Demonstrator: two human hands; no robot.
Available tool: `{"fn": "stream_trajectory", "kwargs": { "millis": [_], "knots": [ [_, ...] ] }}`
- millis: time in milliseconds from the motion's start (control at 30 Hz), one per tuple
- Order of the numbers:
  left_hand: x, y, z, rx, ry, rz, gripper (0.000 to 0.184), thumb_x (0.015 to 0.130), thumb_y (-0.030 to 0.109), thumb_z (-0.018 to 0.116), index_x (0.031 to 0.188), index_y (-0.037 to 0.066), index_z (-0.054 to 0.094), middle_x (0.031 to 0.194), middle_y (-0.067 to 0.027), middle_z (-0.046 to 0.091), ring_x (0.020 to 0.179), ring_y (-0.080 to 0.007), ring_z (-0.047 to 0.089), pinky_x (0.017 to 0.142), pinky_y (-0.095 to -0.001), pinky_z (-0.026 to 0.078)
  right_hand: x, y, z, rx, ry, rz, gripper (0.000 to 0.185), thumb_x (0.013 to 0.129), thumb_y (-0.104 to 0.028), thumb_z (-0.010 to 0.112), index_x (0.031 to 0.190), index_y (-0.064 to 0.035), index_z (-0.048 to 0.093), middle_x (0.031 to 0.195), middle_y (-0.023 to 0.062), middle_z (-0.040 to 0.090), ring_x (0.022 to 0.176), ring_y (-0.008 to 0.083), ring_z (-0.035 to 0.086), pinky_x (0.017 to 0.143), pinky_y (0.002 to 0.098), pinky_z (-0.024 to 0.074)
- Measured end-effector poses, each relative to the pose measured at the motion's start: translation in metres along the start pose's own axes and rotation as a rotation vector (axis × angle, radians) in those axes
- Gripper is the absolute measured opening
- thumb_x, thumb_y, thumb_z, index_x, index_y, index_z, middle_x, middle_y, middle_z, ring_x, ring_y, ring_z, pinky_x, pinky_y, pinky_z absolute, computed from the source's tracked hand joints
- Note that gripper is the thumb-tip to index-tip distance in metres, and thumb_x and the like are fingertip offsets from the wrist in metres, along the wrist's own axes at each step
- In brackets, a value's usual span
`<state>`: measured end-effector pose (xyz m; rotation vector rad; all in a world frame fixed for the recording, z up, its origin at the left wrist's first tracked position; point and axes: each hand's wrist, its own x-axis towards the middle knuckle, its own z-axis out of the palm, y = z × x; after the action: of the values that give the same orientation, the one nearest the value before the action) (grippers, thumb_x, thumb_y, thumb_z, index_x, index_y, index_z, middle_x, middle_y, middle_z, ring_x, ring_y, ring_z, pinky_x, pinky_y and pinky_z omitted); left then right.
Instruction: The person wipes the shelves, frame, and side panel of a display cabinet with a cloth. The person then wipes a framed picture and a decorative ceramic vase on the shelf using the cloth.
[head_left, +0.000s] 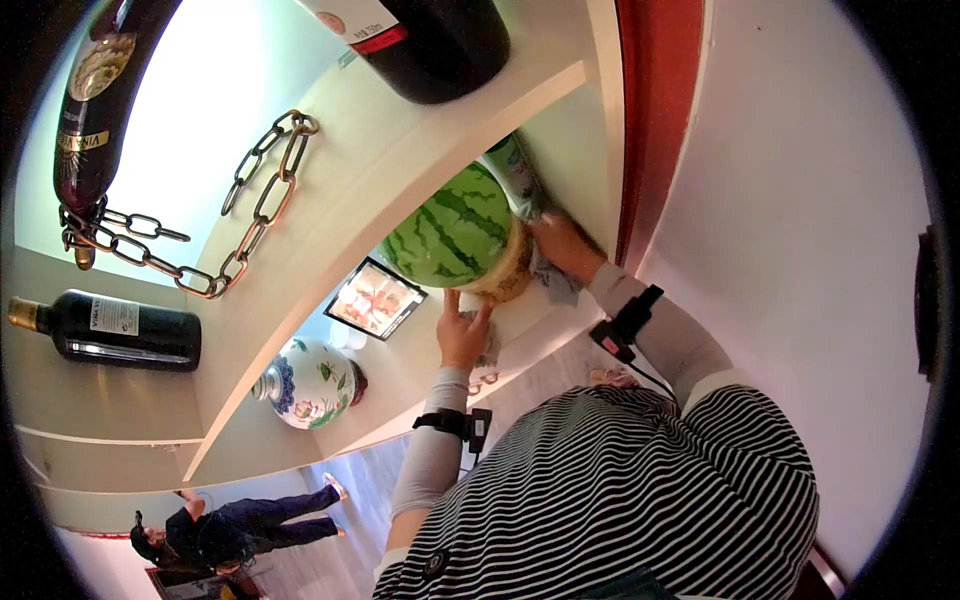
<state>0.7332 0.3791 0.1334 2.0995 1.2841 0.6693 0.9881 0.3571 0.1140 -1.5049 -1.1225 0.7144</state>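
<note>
A green striped watermelon-like piece rests on a tan patterned round base in the lower shelf compartment. My left hand reaches to the near side of that base, two fingers stretched up against it. Grey cloth shows at its palm, apparently held there. On the other side, my right hand is closed by the base, with a grey cloth bunched under it; its fingertips are partly hidden. A dark green patterned object stands behind the piece.
Left of my hands stand a framed picture and a floral porcelain vase. Wine bottles and a metal chain occupy the compartments above. A curved shelf edge runs between. Another person stands farther off.
</note>
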Motion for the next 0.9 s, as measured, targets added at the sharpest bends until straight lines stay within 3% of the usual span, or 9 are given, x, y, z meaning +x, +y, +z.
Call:
{"fn": "stream_trajectory", "kwargs": {
  "millis": [133,200,233,300,367,433,500,733,900],
  "knots": [
    [0.000,-0.005,0.001,0.000,-0.001,-0.007,0.078,0.081,0.038,0.075,0.144,0.011,0.039,0.092,-0.0209,0.068,0.071,-0.0370,0.065,0.065,-0.0439,0.050,-0.012,-0.001,-0.004,-0.020,-0.031,0.158,0.049,0.093,-0.036,0.050,0.104,0.0118,0.057,0.096,0.0319,0.062,0.088,0.0351,0.062,0.085,0.0437,0.0468],
    [-0.002,-0.003,-0.001,-0.013,-0.005,0.015,0.078,0.081,0.038,0.075,0.144,0.010,0.038,0.092,-0.0209,0.068,0.069,-0.0368,0.065,0.065,-0.0438,0.050,-0.016,-0.027,-0.006,0.019,0.059,0.077,0.037,0.096,-0.029,0.052,0.100,0.0072,0.060,0.091,0.0254,0.063,0.085,0.0179,0.056,0.080,0.0374,0.0469],
    [-0.002,-0.002,-0.002,0.001,-0.029,0.015,0.079,0.081,0.038,0.075,0.144,0.009,0.038,0.092,-0.0212,0.068,0.070,-0.0373,0.065,0.065,-0.0444,0.050,-0.011,-0.014,-0.004,0.019,0.059,0.079,0.037,0.096,-0.029,0.052,0.100,0.0072,0.060,0.091,0.0254,0.063,0.085,0.0179,0.056,0.080,0.0374,0.0469],
    [-0.003,-0.007,-0.001,0.016,-0.050,0.012,0.079,0.081,0.037,0.074,0.145,0.008,0.037,0.092,-0.0216,0.068,0.072,-0.0378,0.065,0.066,-0.0449,0.050,0.007,0.024,0.004,-0.357,0.017,-0.228,0.035,0.095,-0.025,0.050,0.103,0.0080,0.060,0.096,0.0280,0.064,0.086,0.0204,0.058,0.081,0.0378,0.0469],
    [-0.001,-0.018,0.008,0.061,0.143,0.190,0.078,0.082,0.034,0.074,0.145,0.006,0.037,0.100,-0.0218,0.068,0.080,-0.0385,0.066,0.069,-0.0453,0.050,0.005,0.027,0.008,-0.203,0.023,-0.099,0.033,0.095,-0.022,0.049,0.101,0.0079,0.060,0.094,0.0283,0.063,0.084,0.0252,0.060,0.080,0.0398,0.0468],
    [-0.002,-0.017,0.005,0.063,0.070,0.105,0.080,0.082,0.034,0.074,0.146,0.006,0.035,0.107,-0.0216,0.067,0.084,-0.0389,0.065,0.071,-0.0449,0.051,-0.006,0.026,0.004,-0.057,0.031,0.038,0.031,0.095,-0.020,0.048,0.098,0.0078,0.060,0.092,0.0286,0.063,0.082,0.0301,0.061,0.079,0.0417,0.0467],
    [0.000,-0.009,0.000,0.066,0.003,0.024,0.082,0.082,0.033,0.074,0.147,0.006,0.033,0.113,-0.0215,0.066,0.089,-0.0393,0.065,0.073,-0.0444,0.051,-0.021,0.000,-0.010,-0.193,-0.069,0.055,0.038,0.093,-0.027,0.051,0.087,0.0099,0.054,0.085,0.0343,0.057,0.078,0.0478,0.056,0.075,0.0508,0.0452],
    [-0.002,-0.011,-0.003,-0.076,-0.005,0.026,0.086,0.082,0.030,0.073,0.151,0.010,0.026,0.127,-0.0156,0.062,0.086,-0.0348,0.067,0.074,-0.0407,0.052,-0.008,0.006,0.002,-0.278,0.033,-0.066,0.033,0.091,-0.024,0.052,0.088,0.0084,0.057,0.081,0.0324,0.056,0.081,0.0483,0.057,0.076,0.0522,0.0453],
    [-0.003,0.002,-0.006,-0.089,-0.068,-0.100,0.086,0.082,0.028,0.074,0.151,0.011,0.026,0.127,-0.0141,0.063,0.083,-0.0313,0.068,0.073,-0.0383,0.052,-0.063,0.000,-0.008,-0.715,-0.240,-0.210,0.029,0.090,-0.022,0.052,0.095,0.0048,0.061,0.105,0.0258,0.057,0.093,0.0434,0.058,0.082,0.0512,0.0493]
  ]
}}
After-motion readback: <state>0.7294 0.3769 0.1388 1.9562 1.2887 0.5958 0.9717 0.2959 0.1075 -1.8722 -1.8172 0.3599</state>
